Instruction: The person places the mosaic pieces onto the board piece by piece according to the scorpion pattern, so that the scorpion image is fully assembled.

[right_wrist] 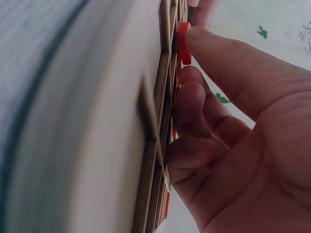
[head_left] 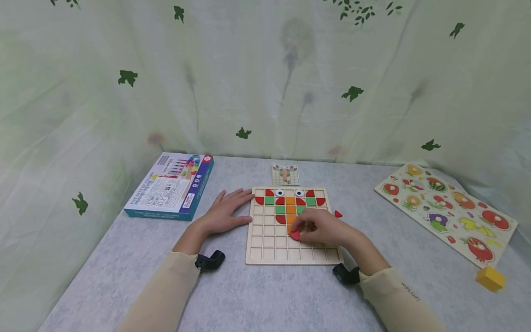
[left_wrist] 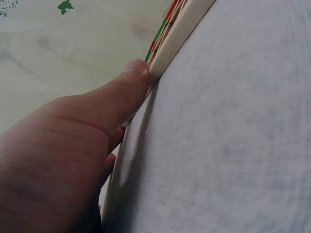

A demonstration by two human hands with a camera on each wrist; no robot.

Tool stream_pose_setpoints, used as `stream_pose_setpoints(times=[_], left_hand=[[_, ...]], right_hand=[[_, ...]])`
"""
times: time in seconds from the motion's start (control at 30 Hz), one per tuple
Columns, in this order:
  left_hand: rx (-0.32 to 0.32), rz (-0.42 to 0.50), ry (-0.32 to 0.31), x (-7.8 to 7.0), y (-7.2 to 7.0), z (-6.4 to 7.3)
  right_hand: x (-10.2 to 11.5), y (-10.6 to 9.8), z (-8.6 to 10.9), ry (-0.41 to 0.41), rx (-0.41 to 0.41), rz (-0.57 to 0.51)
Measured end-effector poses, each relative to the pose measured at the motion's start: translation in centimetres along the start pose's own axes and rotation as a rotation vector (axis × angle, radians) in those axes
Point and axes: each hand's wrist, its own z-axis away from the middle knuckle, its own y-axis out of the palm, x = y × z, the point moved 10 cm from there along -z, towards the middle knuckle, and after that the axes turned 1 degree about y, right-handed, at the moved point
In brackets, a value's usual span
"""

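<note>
A wooden grid board (head_left: 267,253) lies on the table with red, green and orange pieces and two eye pieces in its upper cells. Over its lower middle, my right hand (head_left: 321,226) pinches a red quarter-round piece (head_left: 295,235). The right wrist view shows the thumb against this red piece (right_wrist: 183,43), close to the grid, with the other fingers curled. My left hand (head_left: 226,212) lies spread beside the board, fingertips and thumb at its left edge. In the left wrist view the thumb (left_wrist: 116,94) presses the board's side (left_wrist: 177,41).
A small pattern card (head_left: 285,175) lies behind the board. A loose red piece (head_left: 338,214) is just right of it. At the left lies a boxed set (head_left: 166,184); at the right, a fruit-picture board (head_left: 452,207) and a yellow block (head_left: 491,279).
</note>
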Motion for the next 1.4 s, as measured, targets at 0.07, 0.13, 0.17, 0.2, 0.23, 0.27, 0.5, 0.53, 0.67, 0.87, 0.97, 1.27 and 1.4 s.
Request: stream_pose_setpoints(times=[0.07,0.13,0.17,0.2,0.23,0.27,0.5,0.53,0.67,0.87,0.97,1.27,1.4], left_hand=[[0.000,-0.002,-0.001,0.0,0.0,0.0],[-0.001,-0.006,-0.002,0.0,0.0,-0.1],[-0.001,-0.007,-0.003,0.0,0.0,-0.1],[-0.001,-0.008,-0.003,0.0,0.0,-0.1],[-0.001,-0.008,-0.003,0.0,0.0,-0.1],[-0.002,-0.008,-0.002,0.0,0.0,-0.1],[-0.006,0.002,0.006,-0.2,-0.2,0.0],[-0.005,0.002,0.007,-0.2,-0.3,0.0],[-0.006,0.000,0.006,-0.3,-0.3,0.0],[-0.010,-0.002,0.006,-0.2,-0.2,0.0],[-0.010,-0.006,0.007,-0.2,-0.2,0.0],[-0.009,-0.004,0.008,-0.2,-0.2,0.1],[-0.013,-0.004,0.010,-0.2,-0.2,0.1]], right_hand=[[0.0,0.1,-0.1,0.000,-0.002,0.009],[-0.1,0.2,-0.1,0.015,-0.002,0.016],[-0.1,0.2,-0.1,0.021,0.000,0.022],[-0.1,0.3,-0.1,0.025,0.001,0.029],[0.0,0.3,-0.1,0.028,0.002,0.035],[0.1,0.4,-0.1,0.027,0.003,0.043],[0.7,0.4,0.0,0.016,-0.004,0.093],[0.7,0.4,0.0,0.015,-0.004,0.094],[0.8,0.4,0.0,0.008,-0.008,0.097],[0.7,0.4,0.0,0.014,-0.007,0.081],[0.7,0.4,0.0,0.013,-0.011,0.073],[0.1,-0.4,0.0,0.033,-0.032,0.072],[-0.2,-1.5,0.3,0.037,-0.053,0.060]])
